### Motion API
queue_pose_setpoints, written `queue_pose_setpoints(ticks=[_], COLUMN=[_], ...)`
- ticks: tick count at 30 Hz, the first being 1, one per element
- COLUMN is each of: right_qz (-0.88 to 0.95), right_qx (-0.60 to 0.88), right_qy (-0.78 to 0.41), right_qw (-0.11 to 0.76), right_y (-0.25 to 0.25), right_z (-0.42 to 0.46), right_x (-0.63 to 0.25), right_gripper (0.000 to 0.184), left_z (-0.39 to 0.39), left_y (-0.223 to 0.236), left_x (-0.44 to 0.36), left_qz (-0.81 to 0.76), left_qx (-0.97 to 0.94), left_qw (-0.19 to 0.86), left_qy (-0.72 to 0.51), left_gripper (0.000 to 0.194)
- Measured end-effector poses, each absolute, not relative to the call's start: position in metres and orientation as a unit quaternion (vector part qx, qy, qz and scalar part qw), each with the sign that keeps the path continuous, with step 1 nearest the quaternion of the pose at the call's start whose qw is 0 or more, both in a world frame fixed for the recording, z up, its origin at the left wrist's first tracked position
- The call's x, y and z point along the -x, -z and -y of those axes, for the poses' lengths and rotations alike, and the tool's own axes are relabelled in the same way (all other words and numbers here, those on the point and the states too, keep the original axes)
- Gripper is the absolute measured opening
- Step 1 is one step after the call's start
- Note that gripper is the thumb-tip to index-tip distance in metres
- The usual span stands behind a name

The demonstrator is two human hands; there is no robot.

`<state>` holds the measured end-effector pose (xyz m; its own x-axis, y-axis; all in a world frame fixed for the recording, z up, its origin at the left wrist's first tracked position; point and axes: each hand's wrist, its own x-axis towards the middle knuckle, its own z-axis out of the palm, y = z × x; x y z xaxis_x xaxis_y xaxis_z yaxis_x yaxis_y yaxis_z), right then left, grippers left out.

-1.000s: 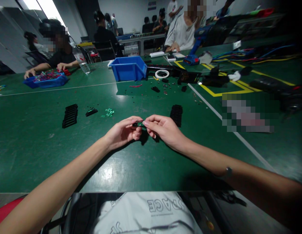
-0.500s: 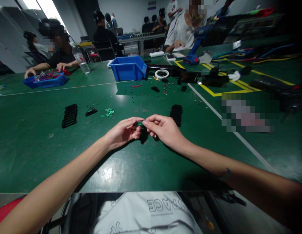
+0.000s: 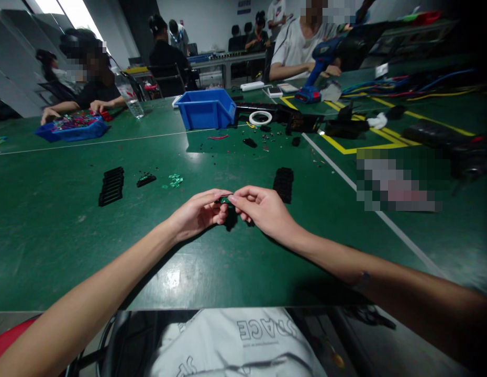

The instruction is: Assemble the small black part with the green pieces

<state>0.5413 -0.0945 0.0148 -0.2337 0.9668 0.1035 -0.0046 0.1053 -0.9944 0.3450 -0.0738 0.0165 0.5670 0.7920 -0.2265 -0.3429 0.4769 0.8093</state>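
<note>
One black piece, long axis sideways

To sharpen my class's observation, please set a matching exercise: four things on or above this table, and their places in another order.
1. Small black-and-green part
2. Loose green pieces
3. White tape roll
4. Clear plastic bottle

A. Just right of the blue bin
B. Just right of the far-left blue tray
C. Pinched between left hand and right hand
D. Clustered on the table beyond the left hand

Pairs: 1-C, 2-D, 3-A, 4-B
</note>
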Motion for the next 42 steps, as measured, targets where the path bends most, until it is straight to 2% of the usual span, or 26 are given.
queue_pose_setpoints(ticks=[16,42], right_qz=[0.571,0.581], right_qx=[0.439,0.424], right_qy=[-0.513,-0.509], right_qw=[0.467,0.472], right_y=[-0.0175,-0.0127], right_z=[0.0975,0.0981], right_x=[-0.5381,-0.5388], right_gripper=[0.032,0.028], left_z=[0.0775,0.0772], left_y=[-0.0145,-0.0152], left_x=[-0.3500,-0.3506], left_qz=[-0.292,-0.294], left_qx=[-0.466,-0.464], left_qw=[0.754,0.754], left_qy=[-0.360,-0.360], left_gripper=[0.022,0.025])
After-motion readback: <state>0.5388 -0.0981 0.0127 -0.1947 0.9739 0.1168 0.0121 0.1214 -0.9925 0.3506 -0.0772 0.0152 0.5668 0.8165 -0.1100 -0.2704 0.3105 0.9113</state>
